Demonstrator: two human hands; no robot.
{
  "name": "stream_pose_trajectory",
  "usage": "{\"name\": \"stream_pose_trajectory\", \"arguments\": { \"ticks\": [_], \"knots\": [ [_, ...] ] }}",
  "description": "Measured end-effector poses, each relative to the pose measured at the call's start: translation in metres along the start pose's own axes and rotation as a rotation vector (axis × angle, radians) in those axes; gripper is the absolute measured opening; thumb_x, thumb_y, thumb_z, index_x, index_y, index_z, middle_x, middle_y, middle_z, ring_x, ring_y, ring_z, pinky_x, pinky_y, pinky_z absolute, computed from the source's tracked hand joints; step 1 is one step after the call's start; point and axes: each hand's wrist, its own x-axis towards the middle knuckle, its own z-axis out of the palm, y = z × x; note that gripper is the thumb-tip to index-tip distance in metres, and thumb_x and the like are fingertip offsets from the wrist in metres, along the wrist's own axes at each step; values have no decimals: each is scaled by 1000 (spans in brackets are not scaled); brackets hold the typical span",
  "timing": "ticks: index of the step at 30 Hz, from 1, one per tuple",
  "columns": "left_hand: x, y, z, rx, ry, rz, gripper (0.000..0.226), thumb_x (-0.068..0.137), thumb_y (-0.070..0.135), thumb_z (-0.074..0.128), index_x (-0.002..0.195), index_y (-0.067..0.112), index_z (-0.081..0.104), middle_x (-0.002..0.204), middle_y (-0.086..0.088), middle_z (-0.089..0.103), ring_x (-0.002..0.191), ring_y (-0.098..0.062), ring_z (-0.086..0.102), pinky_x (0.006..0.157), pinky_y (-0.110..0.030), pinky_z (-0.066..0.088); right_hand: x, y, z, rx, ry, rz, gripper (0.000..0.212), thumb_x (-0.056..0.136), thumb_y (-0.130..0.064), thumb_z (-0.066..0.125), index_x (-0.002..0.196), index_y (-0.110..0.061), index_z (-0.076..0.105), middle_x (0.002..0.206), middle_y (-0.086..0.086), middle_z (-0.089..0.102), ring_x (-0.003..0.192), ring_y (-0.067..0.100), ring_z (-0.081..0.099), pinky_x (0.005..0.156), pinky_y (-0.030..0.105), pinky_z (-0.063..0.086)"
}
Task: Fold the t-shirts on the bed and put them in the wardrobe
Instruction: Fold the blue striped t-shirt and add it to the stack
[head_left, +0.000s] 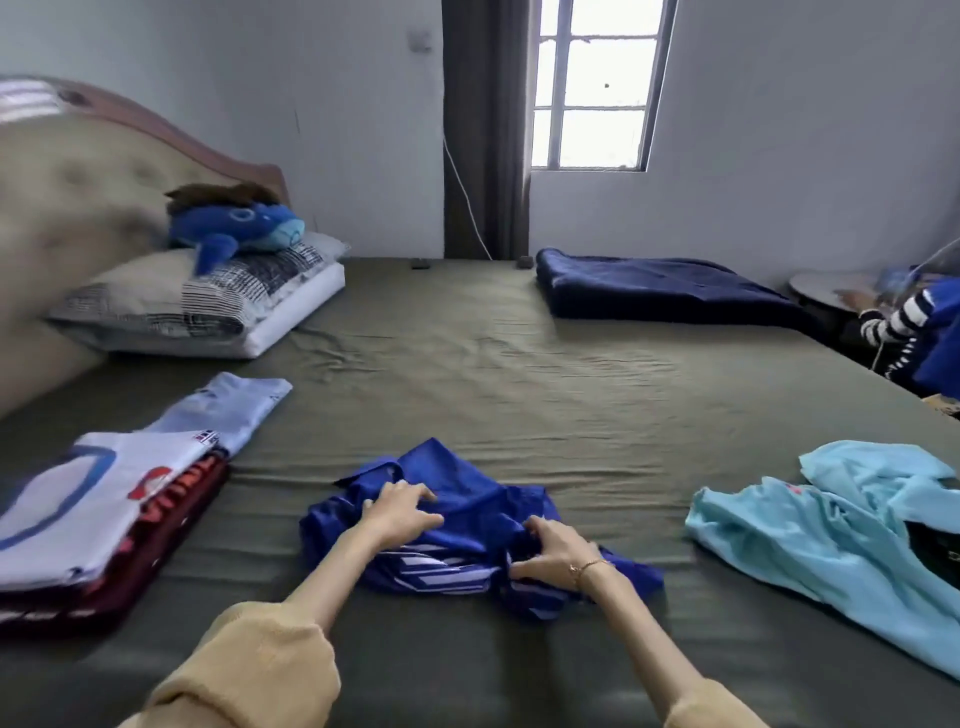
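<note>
A crumpled royal-blue t-shirt (467, 499) with white stripes lies on the olive-green bed (519, 364) in front of me. My left hand (400, 512) rests on its upper left part with fingers curled into the cloth. My right hand (550, 551), with a thin bracelet at the wrist, pinches bunched fabric on the shirt's right side. A stack of folded shirts (104, 509), white on top and dark red below, sits at the left. Behind it lies a folded pale-blue shirt (234, 410). A loose light-blue t-shirt (831, 530) is spread out at the right.
Pillows (208, 306) with a blue plush toy (234, 228) lean against the headboard at the far left. A folded navy blanket (660, 288) lies at the far right of the bed. A person in a striped sleeve (893, 332) sits beyond the right edge. A window is behind.
</note>
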Motion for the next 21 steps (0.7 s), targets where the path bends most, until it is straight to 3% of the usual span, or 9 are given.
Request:
{"name": "stream_pose_trajectory", "arguments": {
  "ticks": [2,5,7,9,11,14,16,18,21],
  "knots": [
    [-15,-19,-6,59,-108,6,63,81,51,64,136,28,44,145,5,36,139,-19,23,113,-51,12,-3,-15,5,-77,9,-22,40,80,-39,62,114,-23,47,126,0,49,121,21,44,102,46,33],
    [-33,-33,-5,211,-204,95,82,74,40,75,143,26,33,152,5,22,142,-18,15,114,-51,9,-2,-21,5,-141,159,-13,29,87,-19,53,116,-20,51,127,0,53,121,22,47,100,41,34],
    [-38,-46,-5,283,-116,160,68,75,23,75,134,23,42,143,3,33,134,-18,30,108,-42,26,0,-26,3,-136,275,15,25,90,-16,48,114,-21,54,123,-2,59,118,21,51,99,38,33],
    [-37,-55,-7,217,36,218,34,84,16,65,116,16,55,123,1,48,118,-19,48,91,-32,39,3,-28,-5,-134,381,57,23,91,-17,48,113,-21,52,117,-2,62,115,19,53,99,38,30],
    [-37,-57,-13,103,114,222,13,91,16,58,102,12,60,105,0,52,106,-22,55,85,-33,43,6,-27,-15,-162,503,106,22,90,-17,49,112,-18,50,113,0,62,114,20,53,100,41,31],
    [-38,-49,-24,80,195,243,10,92,17,55,98,12,61,105,-4,59,102,-24,57,84,-34,42,11,-29,-19,-145,693,131,15,87,-7,52,101,-11,57,106,10,59,109,28,53,86,36,40],
    [-41,-43,-26,38,255,232,12,93,17,51,99,10,58,107,-8,64,102,-26,58,83,-35,41,13,-41,-13,4,665,94,9,85,-3,53,82,-7,59,96,17,63,97,34,59,74,35,41],
    [-41,-36,-29,-81,276,202,13,95,17,48,100,7,56,105,-14,66,100,-31,58,80,-36,40,14,-53,-4,115,553,11,25,83,-8,60,63,-18,49,86,15,66,89,32,61,71,32,37],
    [-39,-22,-40,-232,307,200,16,98,21,45,91,8,51,99,-20,65,94,-35,58,76,-39,40,13,-76,5,334,388,-138,20,79,-9,64,69,-18,49,75,4,61,81,27,59,66,26,33]
  ]
}}
